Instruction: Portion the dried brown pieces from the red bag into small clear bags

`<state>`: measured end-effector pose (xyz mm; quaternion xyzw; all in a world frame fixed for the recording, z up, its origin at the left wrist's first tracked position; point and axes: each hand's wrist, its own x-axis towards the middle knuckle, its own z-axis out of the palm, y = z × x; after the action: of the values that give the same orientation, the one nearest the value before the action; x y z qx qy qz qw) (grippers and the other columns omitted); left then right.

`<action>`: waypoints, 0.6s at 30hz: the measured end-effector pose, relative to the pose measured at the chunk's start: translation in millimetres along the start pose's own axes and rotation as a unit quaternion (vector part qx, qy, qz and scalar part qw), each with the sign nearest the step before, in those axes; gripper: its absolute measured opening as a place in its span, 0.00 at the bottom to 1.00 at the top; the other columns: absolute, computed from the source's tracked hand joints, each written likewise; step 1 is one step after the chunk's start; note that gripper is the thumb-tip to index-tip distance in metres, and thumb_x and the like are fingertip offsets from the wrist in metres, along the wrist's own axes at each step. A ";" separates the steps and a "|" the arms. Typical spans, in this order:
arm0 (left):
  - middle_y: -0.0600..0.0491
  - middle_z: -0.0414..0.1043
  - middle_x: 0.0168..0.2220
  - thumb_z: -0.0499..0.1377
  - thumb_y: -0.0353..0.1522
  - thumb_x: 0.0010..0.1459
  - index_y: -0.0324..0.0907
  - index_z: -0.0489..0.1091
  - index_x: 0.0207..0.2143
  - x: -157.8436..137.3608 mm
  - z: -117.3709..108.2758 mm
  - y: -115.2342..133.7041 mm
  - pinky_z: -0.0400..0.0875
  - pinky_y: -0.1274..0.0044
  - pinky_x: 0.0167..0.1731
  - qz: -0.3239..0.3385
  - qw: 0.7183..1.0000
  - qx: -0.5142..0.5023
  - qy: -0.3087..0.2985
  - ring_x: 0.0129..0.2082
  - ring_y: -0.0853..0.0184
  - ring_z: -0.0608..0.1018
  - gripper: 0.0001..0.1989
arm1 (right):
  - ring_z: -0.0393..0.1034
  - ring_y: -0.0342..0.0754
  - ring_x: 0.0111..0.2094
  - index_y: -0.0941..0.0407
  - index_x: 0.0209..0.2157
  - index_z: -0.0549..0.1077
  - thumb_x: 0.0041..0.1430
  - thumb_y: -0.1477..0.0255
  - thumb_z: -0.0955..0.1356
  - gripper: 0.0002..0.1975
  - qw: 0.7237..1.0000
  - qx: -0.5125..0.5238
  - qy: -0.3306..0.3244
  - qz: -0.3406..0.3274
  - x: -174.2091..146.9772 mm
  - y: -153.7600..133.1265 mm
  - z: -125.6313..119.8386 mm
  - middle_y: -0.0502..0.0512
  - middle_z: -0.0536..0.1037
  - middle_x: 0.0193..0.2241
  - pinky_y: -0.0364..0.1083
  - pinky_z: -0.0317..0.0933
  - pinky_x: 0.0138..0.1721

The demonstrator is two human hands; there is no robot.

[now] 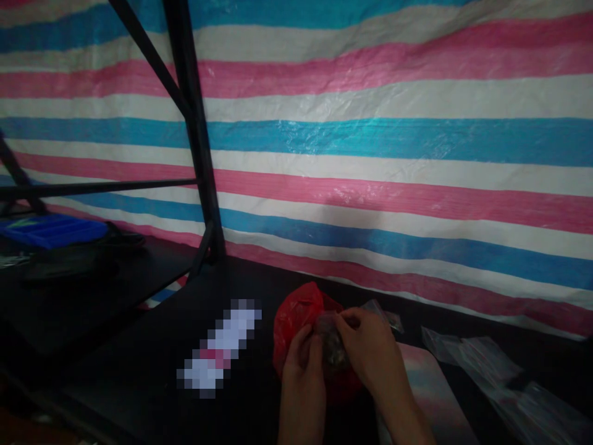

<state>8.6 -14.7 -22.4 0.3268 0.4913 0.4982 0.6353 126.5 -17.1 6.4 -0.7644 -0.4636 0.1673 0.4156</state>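
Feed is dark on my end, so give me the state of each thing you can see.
left hand: grip closed on small clear bag
right hand: grip pinching small clear bag
small clear bag: held up, holding small dark pieces
red plastic bag: crumpled, on black table
clear sleeves: lying flat
blue tray: resting on side shelf

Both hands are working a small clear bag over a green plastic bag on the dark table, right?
Not quite: the head view shows the plastic bag is red, not green. Both the left hand and the right hand do hold the small clear bag over it on the dark table.
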 end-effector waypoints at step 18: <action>0.39 0.79 0.59 0.57 0.17 0.58 0.40 0.76 0.49 10.4 -8.2 0.4 0.71 0.62 0.64 -0.019 0.992 -0.125 -0.004 0.60 0.56 0.81 0.20 | 0.83 0.58 0.40 0.52 0.33 0.84 0.66 0.64 0.66 0.14 0.997 -0.066 -0.040 0.014 0.4 -0.2 19.8 0.57 0.88 0.35 0.49 0.65 0.37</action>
<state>1.0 -5.3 -27.7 0.2370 0.4290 0.5423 0.6824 113.9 -7.1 -5.2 -0.7894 -0.4792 0.1722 0.3430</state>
